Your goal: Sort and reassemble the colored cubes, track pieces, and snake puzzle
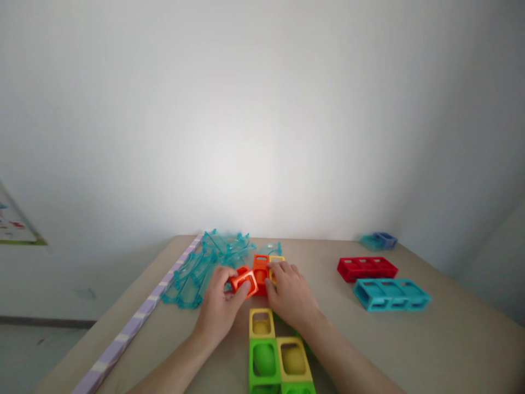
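My left hand pinches an orange hollow block between thumb and fingers, tilted just above the table. Right beside it stands an orange block stack with a yellow block joined on its right. My right hand is closed around the yellow block, its thumb reaching toward the orange stack, and hides most of that block. Nearer to me lies a joined group of hollow blocks, with a yellow block at its far end and a green block below.
Translucent teal track pieces lie heaped at the back left. On the right are a red three-block row and a turquoise three-block row. A blue block sits at the back right corner. Striped tape runs along the left edge.
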`<state>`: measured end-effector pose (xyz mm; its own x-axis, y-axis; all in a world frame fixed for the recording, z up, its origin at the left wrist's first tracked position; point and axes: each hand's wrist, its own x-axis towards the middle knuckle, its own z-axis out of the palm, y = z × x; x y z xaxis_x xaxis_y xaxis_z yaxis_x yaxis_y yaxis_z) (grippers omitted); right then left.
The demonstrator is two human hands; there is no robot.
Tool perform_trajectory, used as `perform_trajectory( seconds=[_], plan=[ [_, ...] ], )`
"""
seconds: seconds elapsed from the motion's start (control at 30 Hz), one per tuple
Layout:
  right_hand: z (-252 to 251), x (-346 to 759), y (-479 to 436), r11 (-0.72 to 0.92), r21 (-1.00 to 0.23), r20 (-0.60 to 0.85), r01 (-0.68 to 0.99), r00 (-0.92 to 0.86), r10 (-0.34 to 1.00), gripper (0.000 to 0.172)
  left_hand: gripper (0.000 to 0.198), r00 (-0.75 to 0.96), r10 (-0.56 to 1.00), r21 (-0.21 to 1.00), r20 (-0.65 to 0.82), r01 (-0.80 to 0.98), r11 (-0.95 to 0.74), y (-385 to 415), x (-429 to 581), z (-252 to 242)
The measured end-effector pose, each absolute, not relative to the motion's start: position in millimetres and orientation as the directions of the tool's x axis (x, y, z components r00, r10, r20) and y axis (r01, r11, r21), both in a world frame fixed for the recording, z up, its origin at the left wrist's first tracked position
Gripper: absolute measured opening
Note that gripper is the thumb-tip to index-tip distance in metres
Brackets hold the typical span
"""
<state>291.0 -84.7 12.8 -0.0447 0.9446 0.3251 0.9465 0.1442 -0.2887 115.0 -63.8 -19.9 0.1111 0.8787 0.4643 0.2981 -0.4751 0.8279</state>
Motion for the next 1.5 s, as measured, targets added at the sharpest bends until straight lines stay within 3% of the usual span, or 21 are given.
perform_trajectory(
  seconds=[0.2,0.4,0.57,0.73,1.13,1.5],
  plan=[
    [15.3,289.8,-88.2,0.155,-0.305,0.344,0.94,-0.043,0.938,0.03,0.022,0.005,0.891,0.851,0.454,0.295,-0.435,-56.9,112.9,-20.8],
    [14.0,290.4,-88.9,0.179,-0.272,0.357,0.945,-0.074,0.931,0.034,0.027,0.008,0.946,0.936,0.323,0.143,-0.321,-59.1,112.7,-16.5],
    [14.0,290.5,-88.6,0.169,-0.279,0.348,0.945,-0.064,0.935,0.031,0.032,0.191,0.93,0.931,0.315,0.127,-0.342,-65.7,110.7,-6.1],
    [12.5,290.4,-88.2,0.172,-0.26,0.346,0.95,-0.075,0.935,0.041,0.034,0.372,0.893,0.934,0.255,0.144,-0.327,-65.4,109.3,-4.5],
    [12.0,290.1,-88.8,0.183,-0.227,0.326,0.956,-0.102,0.94,0.044,0.034,0.44,0.875,0.966,0.202,0.057,-0.251,-62.9,109.7,-4.7],
    [10.4,289.5,-85.5,0.165,-0.335,0.261,0.928,-0.077,0.962,0.049,0.028,0.46,0.825,0.869,0.33,0.193,-0.455,-60.8,113.7,-0.6]
  ],
)
